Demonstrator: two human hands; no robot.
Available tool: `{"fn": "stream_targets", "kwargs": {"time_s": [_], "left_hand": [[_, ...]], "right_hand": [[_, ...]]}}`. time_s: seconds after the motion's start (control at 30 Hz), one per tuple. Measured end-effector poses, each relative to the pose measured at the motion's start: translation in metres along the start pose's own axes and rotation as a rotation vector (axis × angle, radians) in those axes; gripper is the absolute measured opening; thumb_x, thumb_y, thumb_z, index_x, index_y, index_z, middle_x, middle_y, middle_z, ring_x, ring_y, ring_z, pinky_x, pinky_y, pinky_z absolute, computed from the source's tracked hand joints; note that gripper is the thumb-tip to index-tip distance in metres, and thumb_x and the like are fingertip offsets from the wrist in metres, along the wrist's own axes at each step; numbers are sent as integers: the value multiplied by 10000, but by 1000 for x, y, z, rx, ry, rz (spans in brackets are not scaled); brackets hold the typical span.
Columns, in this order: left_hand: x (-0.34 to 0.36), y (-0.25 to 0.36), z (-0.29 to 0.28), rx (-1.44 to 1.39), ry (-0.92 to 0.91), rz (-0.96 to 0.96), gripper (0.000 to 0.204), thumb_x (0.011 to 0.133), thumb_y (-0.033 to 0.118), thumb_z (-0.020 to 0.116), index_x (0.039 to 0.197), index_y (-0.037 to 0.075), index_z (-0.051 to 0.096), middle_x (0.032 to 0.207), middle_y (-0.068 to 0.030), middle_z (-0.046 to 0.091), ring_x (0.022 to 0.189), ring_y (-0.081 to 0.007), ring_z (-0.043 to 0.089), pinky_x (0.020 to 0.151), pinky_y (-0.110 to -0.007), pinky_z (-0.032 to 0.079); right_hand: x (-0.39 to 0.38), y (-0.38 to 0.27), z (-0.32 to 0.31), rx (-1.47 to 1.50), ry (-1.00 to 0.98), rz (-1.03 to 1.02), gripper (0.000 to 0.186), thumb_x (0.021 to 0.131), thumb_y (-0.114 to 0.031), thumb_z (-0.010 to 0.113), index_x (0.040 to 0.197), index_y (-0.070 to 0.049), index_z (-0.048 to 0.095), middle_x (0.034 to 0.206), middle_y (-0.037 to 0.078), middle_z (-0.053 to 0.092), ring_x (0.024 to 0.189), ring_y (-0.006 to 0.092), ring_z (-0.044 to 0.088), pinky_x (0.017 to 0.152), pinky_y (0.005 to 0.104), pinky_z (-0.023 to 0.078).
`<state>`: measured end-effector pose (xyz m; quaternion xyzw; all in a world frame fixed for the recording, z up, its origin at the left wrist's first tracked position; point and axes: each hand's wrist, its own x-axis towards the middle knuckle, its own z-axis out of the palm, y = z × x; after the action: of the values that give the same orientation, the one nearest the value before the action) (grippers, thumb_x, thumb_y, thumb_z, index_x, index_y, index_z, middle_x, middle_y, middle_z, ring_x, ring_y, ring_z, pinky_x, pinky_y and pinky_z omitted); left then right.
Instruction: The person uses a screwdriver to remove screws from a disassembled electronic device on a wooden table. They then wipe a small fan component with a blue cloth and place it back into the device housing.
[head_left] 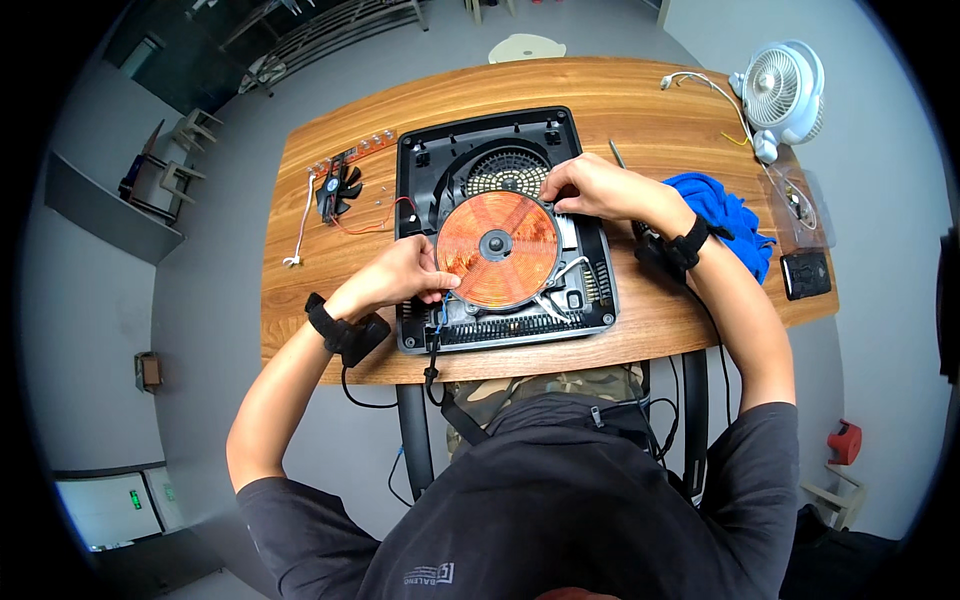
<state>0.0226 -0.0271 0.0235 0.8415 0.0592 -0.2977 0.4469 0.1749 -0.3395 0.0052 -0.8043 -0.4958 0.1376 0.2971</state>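
Note:
A round copper induction coil (525, 265) with a black hub lies in the open black cooktop housing (417, 170) on the table. My left hand (408, 272) grips the coil's lower left rim, thumb on top and fingers at the edge. At the upper right rim, my right hand (602, 188) pinches the coil's edge between thumb and fingers. Beyond the coil, a round vent grille (508, 170) shows in the housing. White wires (556, 310) run from its lower right side, and a blue wire (441, 316) hangs below my left hand.
Left of the housing lie a small black fan (338, 190) and an orange circuit strip (350, 152). To the right are a screwdriver (617, 153), blue cloth (722, 215), clear plastic tray (812, 215) and black box (805, 274). A white desk fan (783, 95) stands far right.

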Motion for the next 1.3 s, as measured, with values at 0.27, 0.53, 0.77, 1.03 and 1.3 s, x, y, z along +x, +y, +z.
{"fn": "stream_targets", "kwargs": {"time_s": [0.27,0.53,0.77,1.03,1.3], "left_hand": [[-1,-7,-1,-22,-5,63,421,902,221,833,1056,-40,542,822,-63,683,742,-130,709,648,-250,595],[-4,-8,-11,-89,-1,33,447,984,250,740,1191,-95,548,899,-124,726,785,-149,727,697,-272,619],[-40,-28,-54,-94,126,115,272,1037,193,643,1171,-42,635,911,-105,736,793,-154,730,748,-290,622],[-38,-94,-125,626,707,61,167,858,91,723,991,-3,757,917,-202,759,817,-341,740,773,-410,582],[-35,-103,-127,589,580,80,100,809,77,752,869,-2,735,853,-179,746,831,-329,723,788,-401,569]], "right_hand": [[1,-3,1,-3,1,-14,225,866,-43,734,1074,40,712,1046,188,734,1004,349,703,876,406,557],[-11,-18,-8,-122,0,-90,312,879,3,699,1188,6,653,1127,168,685,1035,336,683,909,407,557],[-37,-15,-37,-221,209,78,213,923,-110,687,1103,2,672,1043,198,686,917,357,690,796,426,560],[-75,27,-24,-332,123,489,385,958,-303,714,1088,25,562,924,272,710,887,477,679,765,513,538],[-70,39,-7,-466,94,596,489,967,-354,681,1114,70,489,920,364,675,911,530,666,797,572,543]]}}
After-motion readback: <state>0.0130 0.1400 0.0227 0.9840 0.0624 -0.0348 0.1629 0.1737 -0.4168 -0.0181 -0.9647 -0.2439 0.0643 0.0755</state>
